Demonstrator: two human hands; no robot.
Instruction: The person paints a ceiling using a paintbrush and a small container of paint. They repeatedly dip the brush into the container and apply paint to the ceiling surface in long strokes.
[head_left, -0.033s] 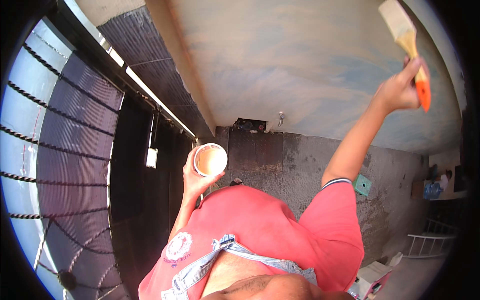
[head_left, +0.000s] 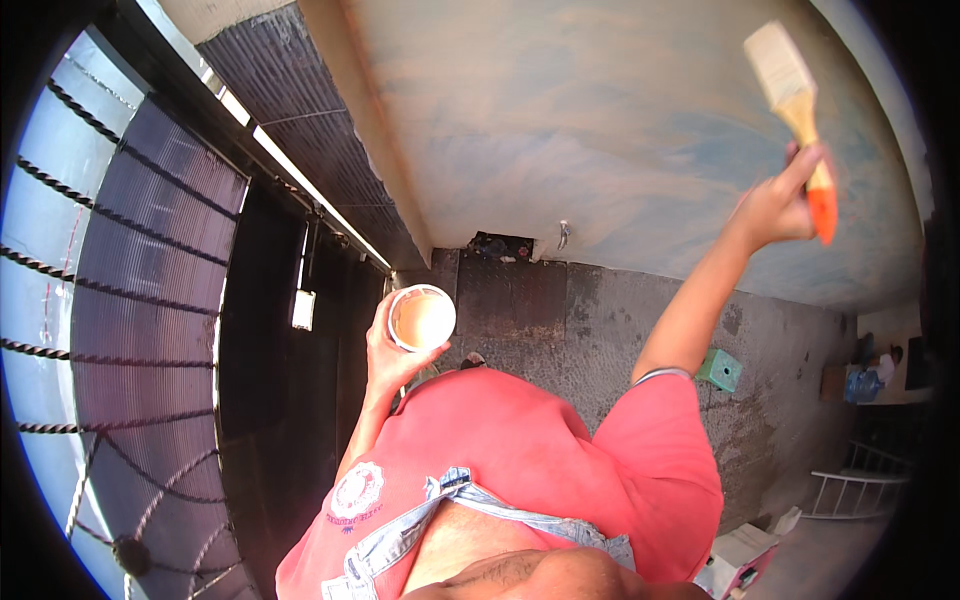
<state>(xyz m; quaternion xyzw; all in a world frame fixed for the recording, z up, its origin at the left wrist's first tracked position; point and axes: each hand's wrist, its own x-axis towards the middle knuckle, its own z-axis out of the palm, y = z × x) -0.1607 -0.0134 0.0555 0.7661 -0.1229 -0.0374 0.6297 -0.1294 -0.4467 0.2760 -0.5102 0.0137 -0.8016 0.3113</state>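
Observation:
My right hand (head_left: 780, 208) is raised at the upper right, its fingers wrapped round the handle of a wide paintbrush (head_left: 797, 112). The pale bristles point up against the painted wall (head_left: 600, 120); whether they touch it I cannot tell. Below my fist sticks out the handle's orange end. In front of my body on the left, my left hand (head_left: 392, 362) grips a white cup (head_left: 398, 298), held upright. Peach-coloured liquid shows inside it, partly washed out by bright light.
Along the left runs a dark metal gate (head_left: 150, 250) with twisted bars. A green stool (head_left: 720, 370) stands on the rough grey floor (head_left: 630, 330). Farther right are a person (head_left: 886, 368) beside a blue water jug (head_left: 862, 387), and a metal railing (head_left: 850, 496). A tap (head_left: 563, 236) juts from the wall.
My right hand and the paintbrush have shifted to the left and slightly down across the wall. The left hand with the cup stays where it was.

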